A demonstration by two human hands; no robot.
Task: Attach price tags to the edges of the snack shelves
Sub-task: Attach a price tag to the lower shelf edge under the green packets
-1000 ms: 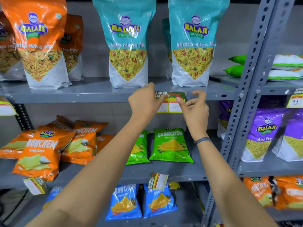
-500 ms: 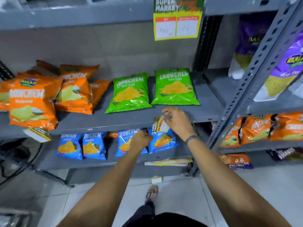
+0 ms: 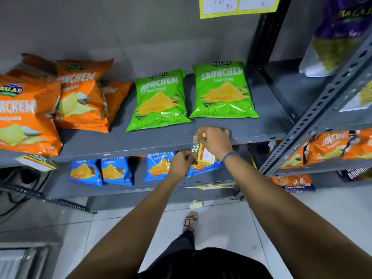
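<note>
The grey metal shelf (image 3: 141,141) fills the middle of the frame, and its front edge is what I am working at, because the tags belong on the lip where a shopper reads them under the goods. On its left half lie the orange Crunchem packets (image 3: 80,97), flat and overlapping, and at centre the two green Crunchem packets (image 3: 191,93) lie side by side with a bare strip of shelf in front of them, which leaves me room to reach over the edge. Below, in the lower middle, the blue Crunchem packets (image 3: 100,170) sit on the next shelf down. At the top edge of the frame a yellow-bordered price tag (image 3: 237,7) already hangs from the shelf above, and at the left another tag (image 3: 36,162) hangs tilted from this shelf's lip under the orange packets. My right hand (image 3: 216,141) comes over the shelf edge just in front of the green packets, its grip pinched shut on the top of the price tag I am fixing (image 3: 203,154), which hangs just below the lip, at centre frame. My left hand (image 3: 181,163) is below and left of it, grip closed on the tag's lower left corner, I judge to steady it square while the top is pressed on. A small tag (image 3: 195,204) lies on the floor below.
</note>
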